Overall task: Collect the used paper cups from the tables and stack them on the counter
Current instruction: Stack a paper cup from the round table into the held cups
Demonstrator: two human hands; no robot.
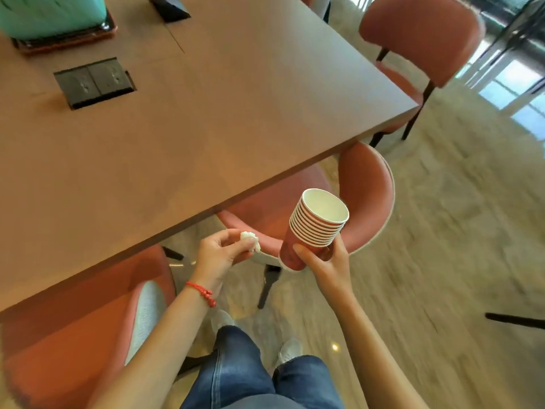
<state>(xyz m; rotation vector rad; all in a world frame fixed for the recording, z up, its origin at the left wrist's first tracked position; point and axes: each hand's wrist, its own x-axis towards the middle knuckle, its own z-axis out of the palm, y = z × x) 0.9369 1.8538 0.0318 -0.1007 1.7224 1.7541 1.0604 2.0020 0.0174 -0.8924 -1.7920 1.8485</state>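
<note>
Plainly, from the head view, the right hand (321, 261) grips the cups (312, 228) low on the stack, long axis tilted, mouths up and to the right, off the tabletop (206, 128) edge. The left hand (221, 252) pinches a tissue (250, 240) just beside. No counter shows; no writing is readable.

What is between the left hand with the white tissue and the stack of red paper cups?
In the head view, only the pink chair seat behind; left hand and red paper cup stack are apart.
</note>
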